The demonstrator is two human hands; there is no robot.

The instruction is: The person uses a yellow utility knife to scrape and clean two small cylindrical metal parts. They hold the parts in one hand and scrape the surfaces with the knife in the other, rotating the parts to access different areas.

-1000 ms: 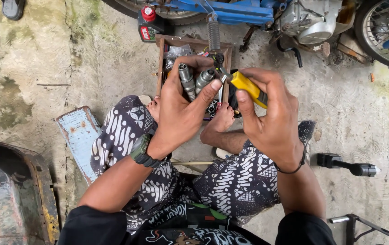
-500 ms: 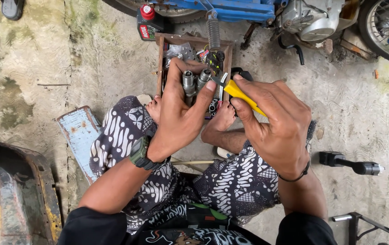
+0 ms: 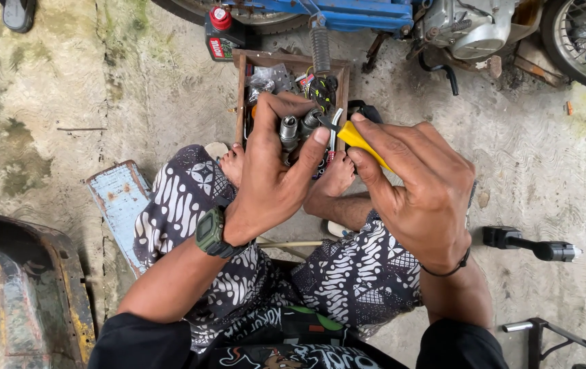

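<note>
Both forearms are stretched forward over the bent knees, and the hands are brought close together in front of the body. The left hand (image 3: 272, 181) is seen from the back, its fingers curled and its thumb pressed toward the index finger. The right hand (image 3: 423, 195) is turned knuckles up, its fingers closed in a pinching grip. The fingertips of the two hands are nearly met.

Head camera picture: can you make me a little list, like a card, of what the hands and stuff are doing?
left hand: grips a small grey metal part between fingers and thumb
right hand: holds yellow-handled pliers, tip at the part
below the hands: wooden box of small parts on the concrete floor
far side: blue motorbike, red-capped oil bottle
person: squatting, patterned shorts, wristwatch on left wrist
</note>
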